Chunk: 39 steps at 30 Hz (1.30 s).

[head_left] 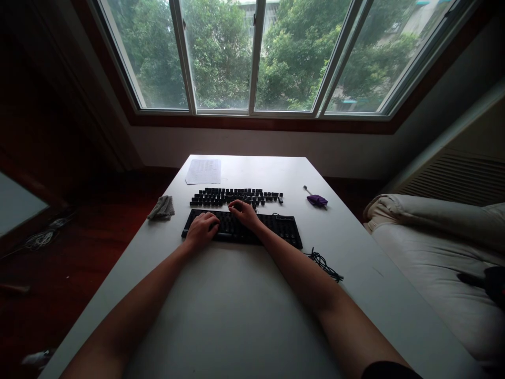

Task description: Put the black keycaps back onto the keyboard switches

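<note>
A black keyboard (279,227) lies across the white table, slightly askew. My left hand (202,228) rests on its left part, fingers bent and closed against it. Over the keyboard's upper middle edge, my right hand (243,213) has thumb and fingertips pinched together. A small dark patch shows between those fingers, too small to name. Just beyond the keyboard, loose black keycaps (211,197) stand in rows, and my right fingers partly cover the nearest ones. My hands hide the middle and left of the keyboard.
A grey cloth (161,208) lies at the table's left edge, with printed paper (203,171) behind. To the right are a purple item with a thin stem (316,200) and a bundled black cable (324,264). A pale cushioned seat (430,263) stands beside the table.
</note>
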Each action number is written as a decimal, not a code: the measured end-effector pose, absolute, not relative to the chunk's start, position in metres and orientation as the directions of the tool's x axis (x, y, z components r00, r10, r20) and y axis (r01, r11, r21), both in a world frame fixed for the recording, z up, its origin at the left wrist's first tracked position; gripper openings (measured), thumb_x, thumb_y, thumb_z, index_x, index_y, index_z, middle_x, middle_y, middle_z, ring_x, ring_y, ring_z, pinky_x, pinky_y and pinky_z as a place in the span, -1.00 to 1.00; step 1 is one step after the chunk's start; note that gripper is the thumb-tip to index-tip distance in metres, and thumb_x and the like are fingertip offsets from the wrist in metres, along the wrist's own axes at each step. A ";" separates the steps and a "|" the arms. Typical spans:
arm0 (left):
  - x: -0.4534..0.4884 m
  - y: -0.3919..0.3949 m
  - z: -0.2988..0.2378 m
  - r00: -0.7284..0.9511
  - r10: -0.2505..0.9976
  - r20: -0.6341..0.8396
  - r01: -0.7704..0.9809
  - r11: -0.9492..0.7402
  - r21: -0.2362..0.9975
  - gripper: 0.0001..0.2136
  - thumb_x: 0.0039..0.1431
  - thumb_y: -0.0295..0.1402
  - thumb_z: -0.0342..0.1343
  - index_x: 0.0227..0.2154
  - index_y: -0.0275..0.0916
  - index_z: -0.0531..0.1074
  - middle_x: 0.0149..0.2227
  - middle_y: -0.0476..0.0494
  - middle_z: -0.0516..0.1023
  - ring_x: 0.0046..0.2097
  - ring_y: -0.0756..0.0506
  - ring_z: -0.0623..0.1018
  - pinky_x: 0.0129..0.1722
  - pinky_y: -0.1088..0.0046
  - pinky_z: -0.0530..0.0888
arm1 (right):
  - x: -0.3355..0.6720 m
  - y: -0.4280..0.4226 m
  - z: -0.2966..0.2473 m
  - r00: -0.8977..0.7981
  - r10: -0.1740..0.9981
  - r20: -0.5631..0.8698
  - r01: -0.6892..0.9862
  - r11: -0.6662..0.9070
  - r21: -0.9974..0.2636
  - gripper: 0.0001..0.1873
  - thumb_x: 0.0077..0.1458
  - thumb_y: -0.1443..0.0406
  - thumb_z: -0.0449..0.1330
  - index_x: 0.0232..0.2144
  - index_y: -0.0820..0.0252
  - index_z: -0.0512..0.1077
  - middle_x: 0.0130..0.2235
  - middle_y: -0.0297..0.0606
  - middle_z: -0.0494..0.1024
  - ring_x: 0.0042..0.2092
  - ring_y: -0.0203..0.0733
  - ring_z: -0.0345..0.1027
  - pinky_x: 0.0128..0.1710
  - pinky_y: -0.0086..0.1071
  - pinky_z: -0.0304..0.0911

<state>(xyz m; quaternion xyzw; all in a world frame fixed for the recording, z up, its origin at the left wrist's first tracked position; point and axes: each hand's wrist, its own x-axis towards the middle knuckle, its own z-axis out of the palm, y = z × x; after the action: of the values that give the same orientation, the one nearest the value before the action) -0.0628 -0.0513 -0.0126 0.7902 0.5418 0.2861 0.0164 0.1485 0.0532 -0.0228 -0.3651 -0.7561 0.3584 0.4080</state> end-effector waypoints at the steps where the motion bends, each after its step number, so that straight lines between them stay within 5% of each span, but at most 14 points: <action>1: -0.063 -0.051 -0.013 0.250 0.865 0.435 0.847 -0.413 0.336 -0.87 0.24 -0.36 0.07 -0.23 -0.14 0.52 -0.13 -0.12 0.53 -0.10 -0.17 0.46 -0.03 0.19 0.40 | 0.149 0.054 -0.023 -0.408 0.840 0.357 0.243 0.477 -0.845 -0.69 0.14 0.08 0.17 -0.19 0.14 0.53 -0.42 -0.34 0.51 -0.39 -0.25 0.33 -0.34 -0.41 0.23; 6: -0.062 -0.052 -0.012 0.244 0.864 0.440 0.845 -0.412 0.341 -0.86 0.24 -0.36 0.07 -0.22 -0.13 0.53 -0.12 -0.13 0.53 -0.10 -0.18 0.47 -0.02 0.18 0.40 | 0.147 0.057 -0.024 -0.392 0.850 0.353 0.163 0.441 -0.883 -0.66 0.22 0.17 0.07 -0.04 0.13 0.48 -0.30 -0.28 0.56 -0.31 -0.24 0.43 -0.26 -0.38 0.29; 14: -0.062 -0.051 -0.014 0.248 0.863 0.440 0.849 -0.412 0.330 -0.87 0.23 -0.36 0.09 -0.23 -0.13 0.52 -0.13 -0.12 0.54 -0.10 -0.17 0.46 -0.02 0.19 0.40 | 0.148 0.053 -0.023 -0.366 0.869 0.333 0.165 0.413 -0.896 -0.77 0.11 0.19 0.19 -0.20 0.13 0.51 -0.43 -0.33 0.53 -0.34 -0.20 0.41 -0.29 -0.36 0.32; 30: -0.062 -0.052 -0.011 0.250 0.868 0.428 0.847 -0.411 0.337 -0.86 0.24 -0.35 0.07 -0.23 -0.13 0.53 -0.12 -0.12 0.53 -0.10 -0.18 0.46 -0.02 0.18 0.40 | 0.146 0.060 -0.031 -0.332 0.879 0.341 0.053 0.378 -0.924 -0.73 0.17 0.13 0.10 -0.18 0.15 0.46 -0.23 -0.24 0.57 -0.19 -0.18 0.47 -0.20 -0.33 0.35; 39: -0.063 -0.053 -0.010 0.251 0.871 0.423 0.844 -0.411 0.344 -0.85 0.25 -0.35 0.07 -0.22 -0.13 0.53 -0.12 -0.13 0.53 -0.09 -0.18 0.46 -0.01 0.17 0.40 | 0.155 0.043 -0.003 -0.238 0.892 0.383 -0.061 0.380 -0.923 -0.67 0.18 0.05 0.12 -0.14 0.14 0.34 -0.34 -0.28 0.51 -0.35 -0.25 0.40 -0.30 -0.35 0.36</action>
<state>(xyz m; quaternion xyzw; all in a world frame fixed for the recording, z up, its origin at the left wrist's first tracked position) -0.0626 -0.0527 -0.0099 0.7906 0.5424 0.2833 0.0233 0.1545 0.0430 -0.0034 -0.3232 -0.6431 0.4534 0.5258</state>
